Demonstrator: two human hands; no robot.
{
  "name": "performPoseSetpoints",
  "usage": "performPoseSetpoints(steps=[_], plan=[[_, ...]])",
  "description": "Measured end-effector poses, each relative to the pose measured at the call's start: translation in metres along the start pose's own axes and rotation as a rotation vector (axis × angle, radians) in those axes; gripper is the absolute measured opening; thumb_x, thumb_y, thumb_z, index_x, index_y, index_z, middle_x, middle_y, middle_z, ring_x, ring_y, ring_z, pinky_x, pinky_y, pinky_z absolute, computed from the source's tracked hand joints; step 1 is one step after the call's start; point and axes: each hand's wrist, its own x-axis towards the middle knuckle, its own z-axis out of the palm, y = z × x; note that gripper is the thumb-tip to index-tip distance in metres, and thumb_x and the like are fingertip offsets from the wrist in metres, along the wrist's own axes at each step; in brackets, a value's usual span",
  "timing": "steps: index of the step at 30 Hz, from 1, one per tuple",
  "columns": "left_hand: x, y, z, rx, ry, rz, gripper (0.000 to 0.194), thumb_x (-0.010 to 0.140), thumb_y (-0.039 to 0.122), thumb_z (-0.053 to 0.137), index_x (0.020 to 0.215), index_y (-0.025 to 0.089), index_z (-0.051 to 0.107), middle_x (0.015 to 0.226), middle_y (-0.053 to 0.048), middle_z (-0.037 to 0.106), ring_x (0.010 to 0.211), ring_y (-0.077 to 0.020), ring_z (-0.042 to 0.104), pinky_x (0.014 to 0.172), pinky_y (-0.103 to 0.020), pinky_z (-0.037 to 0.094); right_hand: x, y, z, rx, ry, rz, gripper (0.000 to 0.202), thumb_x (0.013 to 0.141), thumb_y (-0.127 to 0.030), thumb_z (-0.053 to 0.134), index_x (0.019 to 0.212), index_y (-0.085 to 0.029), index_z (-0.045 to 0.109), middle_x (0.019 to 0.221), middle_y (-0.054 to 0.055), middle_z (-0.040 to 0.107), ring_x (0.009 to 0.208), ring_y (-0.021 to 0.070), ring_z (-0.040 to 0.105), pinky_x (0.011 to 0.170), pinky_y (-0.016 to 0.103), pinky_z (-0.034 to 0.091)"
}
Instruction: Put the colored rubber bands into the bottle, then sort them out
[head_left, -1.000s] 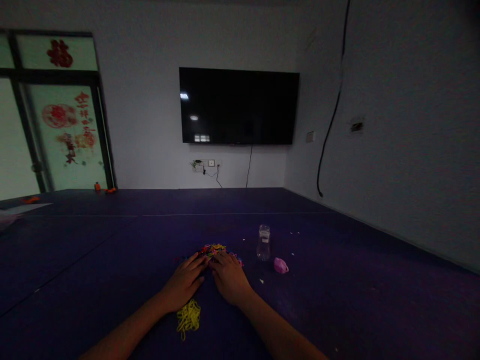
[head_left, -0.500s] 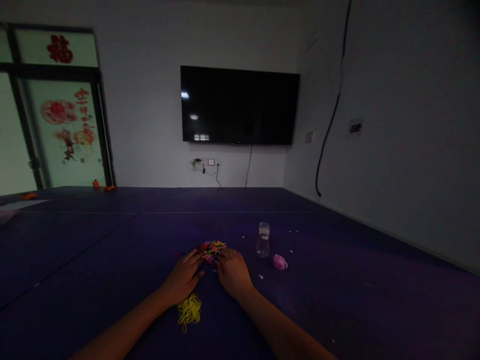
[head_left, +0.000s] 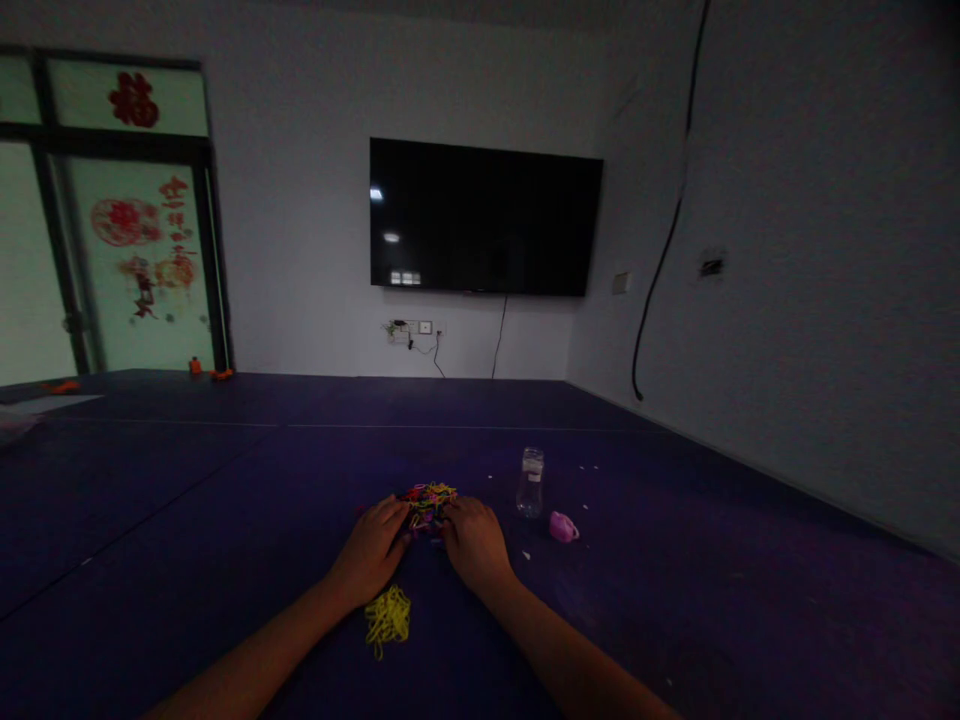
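A heap of multicoloured rubber bands lies on the dark blue table between my two hands. My left hand rests at the heap's left edge, its fingers stretched forward and the thumb apart, touching the bands. On the right side, my right hand lies palm down with its fingers at the heap and its fingertips partly hidden among the bands. Nearer to me, beside my left wrist, sits a separate pile of yellow rubber bands. No band is seen lifted in either hand.
Right of the heap stands a clear bottle, with a pink lid-like piece with a loop beside it. Small white scraps dot the blue table surface. A television hangs on the far wall. Orange objects sit at the far left edge.
The camera view has shifted slightly, moving everything a little to the right. Both hands stay at the heap, with slightly more of the bands showing between them.
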Motion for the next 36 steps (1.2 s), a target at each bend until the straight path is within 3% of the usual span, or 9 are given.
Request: performPoseSetpoints(steps=[7,15,36], plan=[[-0.001,0.000,0.000,-0.011,0.021,-0.015,0.041,0.088,0.029,0.039,0.125,0.017,0.049,0.129,-0.011,0.053,0.126,-0.0253,0.041,0.102,-0.046,0.037,-0.001,-0.001,-0.001,0.046,0.003,0.005,0.025,0.079,-0.010,0.043,0.092,-0.018,0.062,0.098,0.008,0.065,0.098,0.0210,0.055,0.087,0.033,0.038],[0.000,0.010,-0.009,-0.047,-0.001,0.079,0.036,0.086,0.020,0.040,0.120,0.020,0.053,0.123,-0.009,0.058,0.119,-0.0219,0.048,0.103,-0.041,0.038,-0.001,0.001,0.004,0.079,-0.050,-0.229,0.037,0.076,-0.008,0.045,0.108,-0.018,0.060,0.117,0.007,0.059,0.113,0.0196,0.047,0.096,0.033,0.034],[0.001,0.008,-0.012,-0.160,-0.117,0.178,0.049,0.079,0.009,0.045,0.125,0.026,0.053,0.123,-0.004,0.059,0.125,-0.0201,0.042,0.108,-0.044,0.030,0.000,0.003,0.009,0.084,-0.072,-0.258,0.030,0.079,-0.010,0.044,0.101,-0.019,0.063,0.106,0.006,0.061,0.104,0.0195,0.051,0.092,0.032,0.037]])
